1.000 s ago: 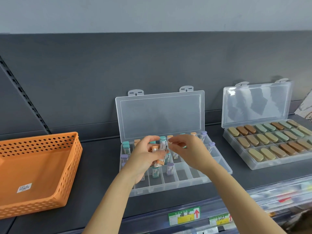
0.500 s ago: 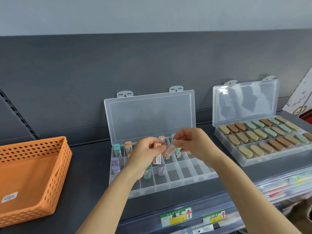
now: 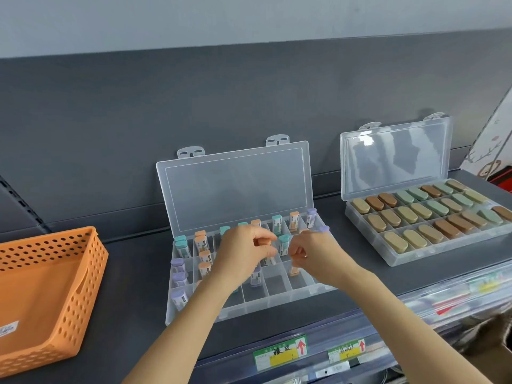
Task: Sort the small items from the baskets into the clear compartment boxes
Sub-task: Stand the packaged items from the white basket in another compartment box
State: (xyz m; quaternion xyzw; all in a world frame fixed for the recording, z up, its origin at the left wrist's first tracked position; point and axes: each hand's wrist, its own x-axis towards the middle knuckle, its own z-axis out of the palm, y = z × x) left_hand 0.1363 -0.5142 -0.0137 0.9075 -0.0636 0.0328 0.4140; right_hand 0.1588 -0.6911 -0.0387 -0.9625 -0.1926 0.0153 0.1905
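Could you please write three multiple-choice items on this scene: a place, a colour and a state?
1. The orange basket stands: A) left of the middle box; B) right of it; C) inside it.
2. The oval pieces in the right box are: A) red and blue; B) tan, brown and green; C) all white.
3. The two box lids are: A) both shut; B) both open; C) missing.
Answers: 1 A, it sits at the far left; 2 B, those colours fill its rows; 3 B, both stand raised.

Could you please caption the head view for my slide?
Left hand grips capped tubes while right hand hovers over the open compartment box.
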